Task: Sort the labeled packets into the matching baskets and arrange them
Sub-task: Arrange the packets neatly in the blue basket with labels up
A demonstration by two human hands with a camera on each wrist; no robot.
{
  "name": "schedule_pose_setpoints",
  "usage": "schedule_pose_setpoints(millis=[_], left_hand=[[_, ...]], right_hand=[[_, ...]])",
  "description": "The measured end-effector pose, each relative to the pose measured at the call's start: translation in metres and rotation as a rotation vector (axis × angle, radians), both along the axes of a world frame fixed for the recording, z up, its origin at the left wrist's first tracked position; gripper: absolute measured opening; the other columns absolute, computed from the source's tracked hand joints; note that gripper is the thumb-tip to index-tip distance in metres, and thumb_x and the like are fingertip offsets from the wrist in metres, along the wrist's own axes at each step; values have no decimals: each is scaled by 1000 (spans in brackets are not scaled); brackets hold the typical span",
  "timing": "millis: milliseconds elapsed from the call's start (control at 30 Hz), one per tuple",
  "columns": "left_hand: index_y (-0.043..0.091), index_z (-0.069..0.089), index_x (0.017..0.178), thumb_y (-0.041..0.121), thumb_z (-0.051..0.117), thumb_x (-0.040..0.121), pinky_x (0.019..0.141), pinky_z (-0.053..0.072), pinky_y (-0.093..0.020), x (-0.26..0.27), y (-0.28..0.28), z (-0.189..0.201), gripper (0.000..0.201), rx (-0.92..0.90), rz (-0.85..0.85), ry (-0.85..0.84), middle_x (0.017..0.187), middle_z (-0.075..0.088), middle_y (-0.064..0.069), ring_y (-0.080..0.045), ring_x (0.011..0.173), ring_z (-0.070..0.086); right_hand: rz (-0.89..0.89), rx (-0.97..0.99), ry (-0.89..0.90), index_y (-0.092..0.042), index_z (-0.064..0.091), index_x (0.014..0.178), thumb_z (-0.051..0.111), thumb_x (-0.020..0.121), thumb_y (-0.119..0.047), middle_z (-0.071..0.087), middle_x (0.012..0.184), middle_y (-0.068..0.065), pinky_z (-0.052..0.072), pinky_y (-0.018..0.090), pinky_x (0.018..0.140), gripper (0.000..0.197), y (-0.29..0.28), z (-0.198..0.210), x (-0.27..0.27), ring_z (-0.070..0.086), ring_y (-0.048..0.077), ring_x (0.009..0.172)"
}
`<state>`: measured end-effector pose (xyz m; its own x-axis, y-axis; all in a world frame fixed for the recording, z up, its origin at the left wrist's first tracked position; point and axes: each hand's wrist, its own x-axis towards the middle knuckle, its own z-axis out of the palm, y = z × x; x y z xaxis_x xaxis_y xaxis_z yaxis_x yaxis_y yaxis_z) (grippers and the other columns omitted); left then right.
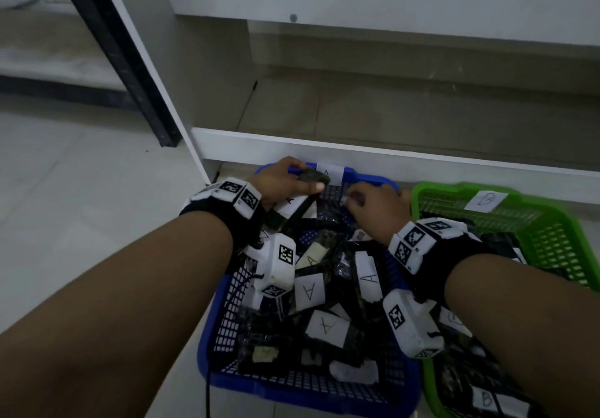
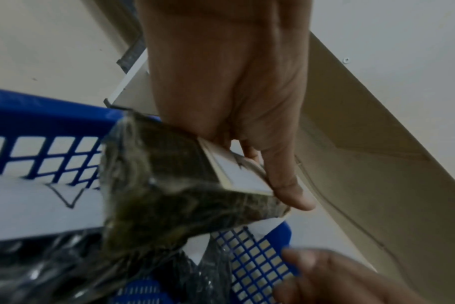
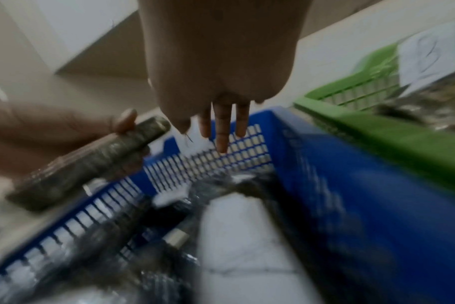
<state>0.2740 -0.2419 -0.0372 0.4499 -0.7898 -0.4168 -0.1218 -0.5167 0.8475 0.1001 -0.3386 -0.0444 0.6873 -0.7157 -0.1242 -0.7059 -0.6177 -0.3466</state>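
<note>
A blue basket (image 1: 224, 317) tagged A holds several dark packets with white A labels (image 1: 309, 291). At its far end my left hand (image 1: 285, 184) grips a dark packet (image 1: 311, 175) between thumb and fingers; the left wrist view shows that packet (image 2: 169, 185) with its white label under my thumb. My right hand (image 1: 373, 203) hovers beside it over the far right corner, fingers straight and pointing down at the mesh wall in the right wrist view (image 3: 222, 127), holding nothing. A green basket (image 1: 552, 239) tagged B (image 1: 486, 201) stands to the right with dark packets inside.
Both baskets stand on a pale tiled floor against the white bottom rail of a shelf unit (image 1: 357, 154). The unit's white side panel (image 1: 156, 70) and a dark metal post (image 1: 123, 60) rise at the left. Open floor (image 1: 81, 190) lies to the left.
</note>
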Motion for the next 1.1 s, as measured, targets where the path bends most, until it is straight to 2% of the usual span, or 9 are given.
schedule_pose_setpoints(millis=[100,233,333,500,667,800,900,1033,1100], left_hand=[[19,51,119,14,83,68,88,51,-34,-4,-1,8,61,-54,-126,-31,97,61,-3,-19,92,60],[12,47,124,6,83,67,83,49,-27,-12,-1,14,67,-65,-228,-122,94,61,-4,-14,85,58],[10,45,123,18,83,69,71,44,-15,-12,3,16,67,-36,-272,-397,100,61,-4,-14,89,56],[12,43,101,33,73,79,72,38,-29,5,20,33,43,281,-451,-798,95,54,-3,-18,85,50],[3,68,101,39,66,85,56,45,-17,15,32,37,39,608,-692,-700,88,70,-6,-15,73,62],[4,62,116,40,68,83,82,49,-30,-2,35,24,49,528,-754,-797,110,66,-9,-24,99,62],[3,54,119,34,73,79,84,45,-32,-11,35,12,54,491,-763,-786,117,62,-12,-27,107,58],[6,37,128,29,78,74,82,46,-33,-11,35,6,72,462,-706,-669,123,57,-14,-28,107,57],[15,26,141,24,79,73,92,47,-33,-7,36,6,87,431,-695,-581,132,52,-11,-26,116,54]], right_hand=[[-199,556,-438,-25,58,113,46,95,-41,64,106,2,44,27,77,27,7,13,19,62,22,92],[-163,851,-446,-15,58,116,51,95,-30,67,93,13,49,29,54,26,16,17,30,63,26,67],[-209,807,-495,-6,59,110,53,95,-24,65,84,16,50,32,54,24,17,13,32,59,25,59],[-418,807,-557,-10,40,106,53,95,-24,57,84,11,53,40,58,22,10,2,32,60,29,55],[-505,837,-484,-1,43,111,48,95,-13,60,91,22,56,36,53,20,16,-5,47,64,33,62],[-343,529,-273,3,54,111,56,88,-17,63,100,18,49,30,62,31,24,-18,57,63,32,86],[-325,383,-181,0,42,120,62,88,-20,58,115,19,47,36,80,43,31,-24,57,59,36,103],[-239,340,-88,-3,42,121,63,87,-20,57,119,18,41,30,76,43,30,-27,54,57,34,106],[-195,346,-69,-5,44,125,59,88,-18,58,120,16,41,28,76,42,27,-28,51,57,32,106]])
